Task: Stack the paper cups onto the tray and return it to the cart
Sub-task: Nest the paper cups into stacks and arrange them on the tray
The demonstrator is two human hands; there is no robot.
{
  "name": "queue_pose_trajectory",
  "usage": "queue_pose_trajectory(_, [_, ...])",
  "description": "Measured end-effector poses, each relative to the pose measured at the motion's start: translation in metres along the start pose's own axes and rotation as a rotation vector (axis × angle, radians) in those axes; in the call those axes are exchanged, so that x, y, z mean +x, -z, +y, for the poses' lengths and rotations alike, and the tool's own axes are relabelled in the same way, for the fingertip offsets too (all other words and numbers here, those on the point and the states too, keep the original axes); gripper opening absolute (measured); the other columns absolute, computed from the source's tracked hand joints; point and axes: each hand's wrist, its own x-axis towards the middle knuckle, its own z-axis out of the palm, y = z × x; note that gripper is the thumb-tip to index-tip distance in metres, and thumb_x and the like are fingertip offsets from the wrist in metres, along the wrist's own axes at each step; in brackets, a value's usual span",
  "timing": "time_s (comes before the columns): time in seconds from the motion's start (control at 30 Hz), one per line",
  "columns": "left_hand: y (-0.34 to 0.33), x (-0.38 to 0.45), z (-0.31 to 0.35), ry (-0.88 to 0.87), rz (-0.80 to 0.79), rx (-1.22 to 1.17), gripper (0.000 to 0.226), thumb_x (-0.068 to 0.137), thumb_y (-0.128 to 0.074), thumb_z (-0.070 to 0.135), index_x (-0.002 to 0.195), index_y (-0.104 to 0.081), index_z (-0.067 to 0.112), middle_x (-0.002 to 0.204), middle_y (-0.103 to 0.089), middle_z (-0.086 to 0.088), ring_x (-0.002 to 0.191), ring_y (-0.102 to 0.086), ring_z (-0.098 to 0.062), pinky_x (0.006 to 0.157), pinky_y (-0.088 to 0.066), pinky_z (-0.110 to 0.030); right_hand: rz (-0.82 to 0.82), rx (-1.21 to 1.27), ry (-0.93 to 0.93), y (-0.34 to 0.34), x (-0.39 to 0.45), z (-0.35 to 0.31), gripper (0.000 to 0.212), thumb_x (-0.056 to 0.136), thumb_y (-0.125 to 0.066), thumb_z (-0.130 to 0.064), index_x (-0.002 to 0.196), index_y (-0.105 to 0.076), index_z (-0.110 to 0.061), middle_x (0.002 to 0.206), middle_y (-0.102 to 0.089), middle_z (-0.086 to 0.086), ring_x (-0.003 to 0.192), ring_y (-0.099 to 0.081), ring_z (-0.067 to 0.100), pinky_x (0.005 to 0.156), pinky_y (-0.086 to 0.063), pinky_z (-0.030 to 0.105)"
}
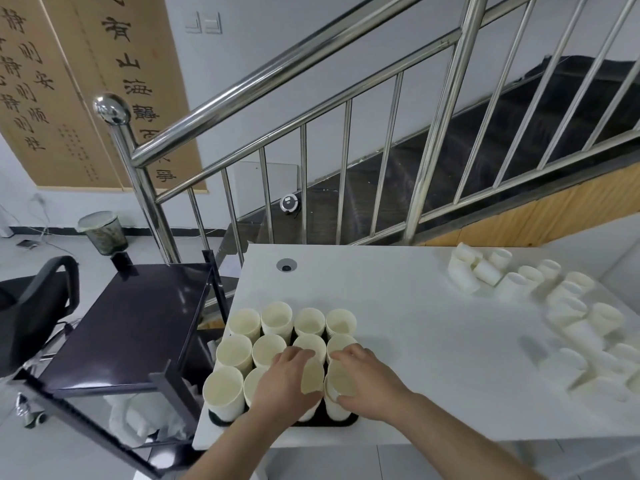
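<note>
Tabletop (pixel 398 306) bare through the middle, free passage there. Upright cups (pixel 277 341) crowd the near-left tray (pixel 351 421); loose cups (pixel 568 306) block right edge. Cart (pixel 138 323) top open, left.

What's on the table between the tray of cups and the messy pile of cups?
Nothing: the head view shows bare white table between the tray and the loose cups.

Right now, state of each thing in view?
tray: on the table, packed with upright cup stacks
left hand: grips a cup on the tray
right hand: grips the neighbouring cup
loose cups: scattered at the table's right, several tipped over
cart: top shelf bare
</note>
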Motion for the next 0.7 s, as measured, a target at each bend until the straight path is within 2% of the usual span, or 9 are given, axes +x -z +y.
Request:
queue_pose_trajectory(0.23, [-0.006, 0.001, -0.006, 0.003, -0.046, 0.055, 0.068, 0.080, -0.067, 0.042, 0.140, -0.037, 0.031, 0.141, -0.035, 0.011, 0.129, -0.036, -0.011, 0.093, -0.043, -0.025, -0.033, -0.032, -0.025, -0.006, 0.002, 0.003, 0.076, 0.081, -0.065, -0.031, 0.148, -0.028, -0.027, 0.143, -0.032, -0.004, 0.132, -0.033, 0.019, 0.093, -0.046, 0.033])
queue_pose_trajectory(0.5, [-0.012, 0.004, -0.011, 0.034, -0.086, 0.163, 0.064, 0.083, -0.065, 0.040, 0.139, -0.038, 0.031, 0.141, -0.037, 0.010, 0.128, -0.039, -0.015, 0.098, -0.038, -0.029, -0.063, -0.060, -0.052, -0.016, 0.009, 0.008, 0.069, 0.081, -0.065, -0.027, 0.144, -0.035, -0.025, 0.139, -0.036, -0.003, 0.128, -0.037, 0.019, 0.091, -0.046, 0.033])
queue_pose_trajectory(0.7, [-0.016, 0.005, -0.016, 0.047, -0.098, 0.163, 0.061, 0.083, -0.064, 0.037, 0.138, -0.038, 0.031, 0.140, -0.038, 0.009, 0.124, -0.044, -0.015, 0.096, -0.039, -0.029, -0.064, -0.056, -0.047, -0.022, 0.015, 0.013, 0.067, 0.084, -0.064, -0.024, 0.144, -0.035, -0.023, 0.138, -0.038, -0.001, 0.129, -0.036, 0.021, 0.092, -0.047, 0.035])
